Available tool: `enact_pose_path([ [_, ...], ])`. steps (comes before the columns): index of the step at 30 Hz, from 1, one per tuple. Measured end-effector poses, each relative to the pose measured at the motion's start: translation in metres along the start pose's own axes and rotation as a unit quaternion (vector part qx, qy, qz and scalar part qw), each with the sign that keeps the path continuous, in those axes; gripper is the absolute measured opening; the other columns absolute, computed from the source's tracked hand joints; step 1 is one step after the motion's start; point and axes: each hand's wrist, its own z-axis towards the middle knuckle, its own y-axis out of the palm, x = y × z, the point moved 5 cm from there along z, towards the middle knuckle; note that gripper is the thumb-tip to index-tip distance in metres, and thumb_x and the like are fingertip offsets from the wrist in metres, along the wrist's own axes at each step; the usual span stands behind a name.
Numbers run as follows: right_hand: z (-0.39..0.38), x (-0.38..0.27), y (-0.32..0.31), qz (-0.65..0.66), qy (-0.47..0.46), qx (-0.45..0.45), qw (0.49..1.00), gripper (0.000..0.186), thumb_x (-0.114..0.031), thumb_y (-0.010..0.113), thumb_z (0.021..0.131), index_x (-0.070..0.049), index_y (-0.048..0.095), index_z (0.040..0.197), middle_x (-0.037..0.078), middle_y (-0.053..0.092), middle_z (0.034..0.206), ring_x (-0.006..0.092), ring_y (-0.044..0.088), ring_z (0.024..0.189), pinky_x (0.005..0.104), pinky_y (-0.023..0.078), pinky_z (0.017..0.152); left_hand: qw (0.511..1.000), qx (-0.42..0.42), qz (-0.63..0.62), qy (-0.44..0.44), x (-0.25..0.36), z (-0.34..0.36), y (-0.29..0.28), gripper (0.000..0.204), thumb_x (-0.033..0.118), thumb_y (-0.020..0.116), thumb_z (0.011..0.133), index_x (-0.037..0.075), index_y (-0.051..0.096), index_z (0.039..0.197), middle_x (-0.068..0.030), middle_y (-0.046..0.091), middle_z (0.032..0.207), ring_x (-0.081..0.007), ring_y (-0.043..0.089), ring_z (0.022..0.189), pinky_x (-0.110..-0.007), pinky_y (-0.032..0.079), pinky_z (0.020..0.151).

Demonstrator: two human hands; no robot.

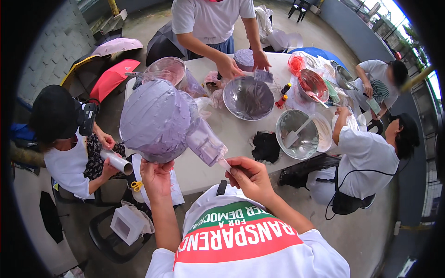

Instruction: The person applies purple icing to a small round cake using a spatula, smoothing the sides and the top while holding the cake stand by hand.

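My left hand (156,180) holds up a large round cake (153,113) from beneath, its fingers wrapped against the lower edge and partly hidden. Rough lavender frosting covers the cake's visible sides and top. In my right hand (252,180), the handle of a wide spatula (204,142) is pinched between thumb and fingers. Lavender frosting smears the spatula's blade, which lies against the right side of the cake. Past the spatula, a metal bowl (249,99) coated with lavender frosting sits on the white table (194,172).
Across the table a person (211,23) holds a frosted spatula (263,75) by a smaller lavender cake (244,57). Another metal bowl (296,134), a bowl of red frosting (313,85) and small bottles (281,101) stand rightward. At left a person grips a foil roll (117,162) near yellow scissors (136,186).
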Motion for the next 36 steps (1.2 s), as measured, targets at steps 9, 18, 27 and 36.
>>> enact_pose_path([
  [9,0.001,0.008,-0.001,-0.012,-0.014,0.042,0.999,0.021,0.004,0.048,0.09,0.003,0.057,0.109,0.007,0.062,0.08,0.0069,0.053,0.06,0.0199,0.043,0.053,1.0,0.01,0.008,-0.019,0.004,0.007,-0.013,0.033,-0.001,0.049,0.073,-0.003,0.05,0.106,-0.0131,0.063,0.092,-0.0245,0.067,0.075,-0.041,0.061,0.065],
  [18,0.017,-0.011,-0.104,-0.277,-0.017,0.229,0.933,0.03,0.005,0.056,0.077,0.0,0.06,0.107,0.005,0.06,0.072,0.0097,0.057,0.063,0.0229,0.046,0.056,1.0,0.025,0.008,-0.009,0.007,0.001,-0.016,0.038,-0.003,0.05,0.074,-0.003,0.05,0.112,-0.0139,0.063,0.095,-0.0232,0.066,0.077,-0.041,0.061,0.065],
  [27,0.087,-0.036,-0.193,-0.688,-0.025,0.163,0.707,0.019,-0.005,0.054,0.071,0.001,0.066,0.085,0.024,0.063,0.08,0.0407,0.061,0.081,0.0457,0.048,0.075,0.995,0.095,0.033,0.029,-0.011,-0.012,0.002,0.039,-0.003,0.05,0.073,-0.001,0.05,0.112,-0.0117,0.062,0.097,-0.0219,0.065,0.077,-0.04,0.061,0.065],
  [36,0.187,-0.027,-0.238,-0.785,-0.109,0.034,0.609,0.014,-0.006,0.054,0.068,0.0,0.066,0.072,0.023,0.064,0.076,0.0368,0.065,0.075,0.0415,0.051,0.07,0.988,0.141,0.052,0.038,-0.038,-0.033,0.009,0.036,-0.003,0.05,0.074,0.0,0.05,0.11,-0.0103,0.062,0.094,-0.0197,0.063,0.075,-0.038,0.061,0.062],
])
